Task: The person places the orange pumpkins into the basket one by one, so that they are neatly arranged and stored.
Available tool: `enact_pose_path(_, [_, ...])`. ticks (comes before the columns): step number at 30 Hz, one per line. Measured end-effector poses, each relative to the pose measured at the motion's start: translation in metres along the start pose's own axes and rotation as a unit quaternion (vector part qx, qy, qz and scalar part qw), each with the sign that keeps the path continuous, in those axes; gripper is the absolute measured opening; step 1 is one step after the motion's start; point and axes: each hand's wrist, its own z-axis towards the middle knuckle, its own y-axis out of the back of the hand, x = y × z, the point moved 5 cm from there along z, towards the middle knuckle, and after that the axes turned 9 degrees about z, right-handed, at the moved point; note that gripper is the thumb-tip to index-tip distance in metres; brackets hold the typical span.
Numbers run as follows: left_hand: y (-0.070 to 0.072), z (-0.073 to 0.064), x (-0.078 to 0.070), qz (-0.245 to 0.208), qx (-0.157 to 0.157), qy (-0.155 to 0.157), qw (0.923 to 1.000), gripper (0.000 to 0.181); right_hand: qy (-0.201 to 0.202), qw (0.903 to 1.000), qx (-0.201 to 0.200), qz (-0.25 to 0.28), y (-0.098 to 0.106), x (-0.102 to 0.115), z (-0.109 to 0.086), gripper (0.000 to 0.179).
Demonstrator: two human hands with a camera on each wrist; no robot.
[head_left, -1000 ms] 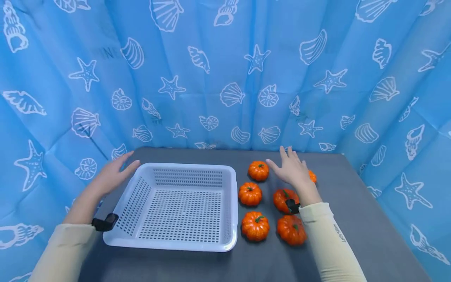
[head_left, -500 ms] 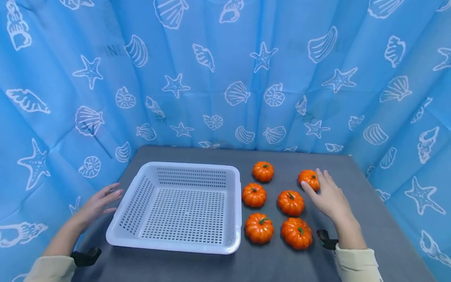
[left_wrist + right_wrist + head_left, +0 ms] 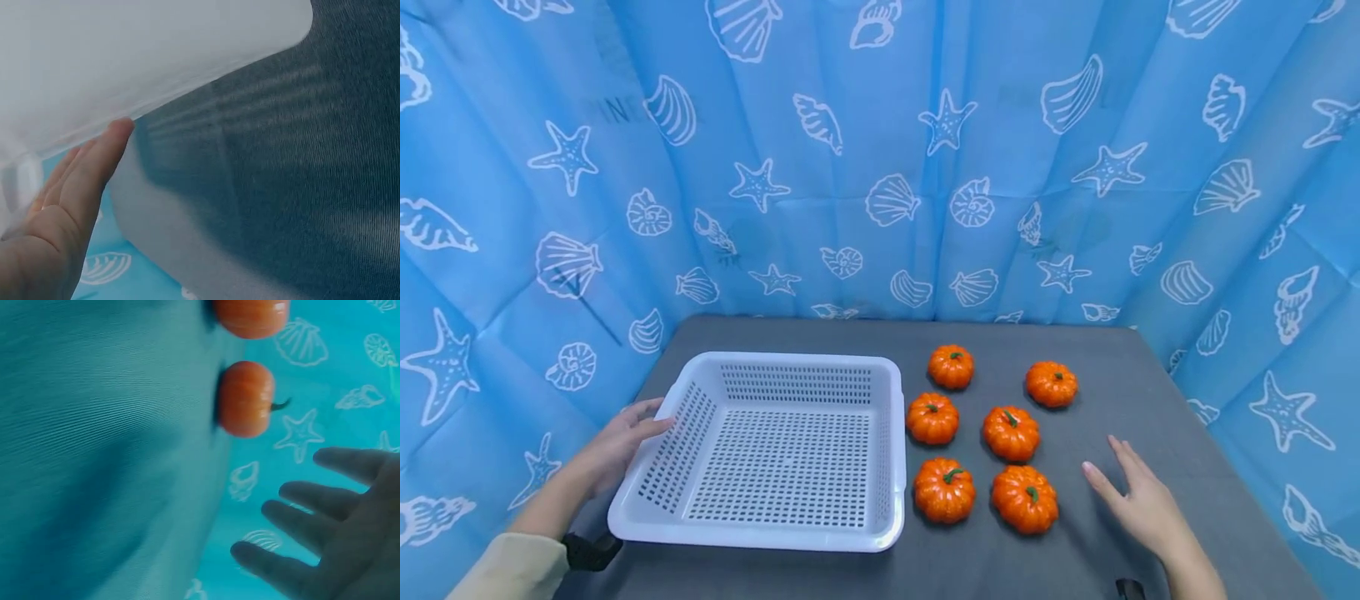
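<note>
In the head view a white perforated plastic basket stands on the left half of the grey table. My left hand is at its left rim, with the fingertips right at the edge. In the left wrist view this hand's fingers are straight, close against the pale basket wall. My right hand hovers over the table's right side, fingers spread and holding nothing. Nearest to it is a small orange pumpkin with a green stem. The right wrist view shows another pumpkin beyond the fingers.
Several small orange pumpkins stand in two loose columns right of the basket, among them a back one and a right one. A blue curtain with white shell prints hangs behind the grey table.
My right hand has drawn back from above the pumpkins toward the front right. The left hand first came down and back, then moved in to the basket's left rim. Basket and pumpkins stay put.
</note>
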Motion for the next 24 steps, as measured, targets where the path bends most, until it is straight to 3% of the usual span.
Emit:
enact_pose_path(8, [-0.001, 0.002, 0.005, 0.023, -0.037, -0.024, 0.9988, 0.070, 0.014, 0.9978, 0.038, 0.053, -0.029, -0.010, -0.004, 0.088])
enact_pose_path(13, [-0.002, 0.005, 0.011, 0.027, -0.055, -0.010, 0.9981, 0.069, 0.034, 0.9916, 0.071, 0.103, -0.050, -0.008, -0.006, 0.091])
enact_pose_path(19, [-0.002, 0.007, 0.014, 0.032, -0.072, -0.003, 0.9969, 0.073, 0.082, 0.9850, 0.062, 0.139, -0.061, -0.001, -0.010, 0.090])
enact_pose_path(24, [-0.002, 0.007, 0.015, 0.034, -0.080, -0.004, 0.9962, 0.076, 0.095, 0.9803, 0.053, 0.165, -0.065, 0.004, -0.011, 0.090])
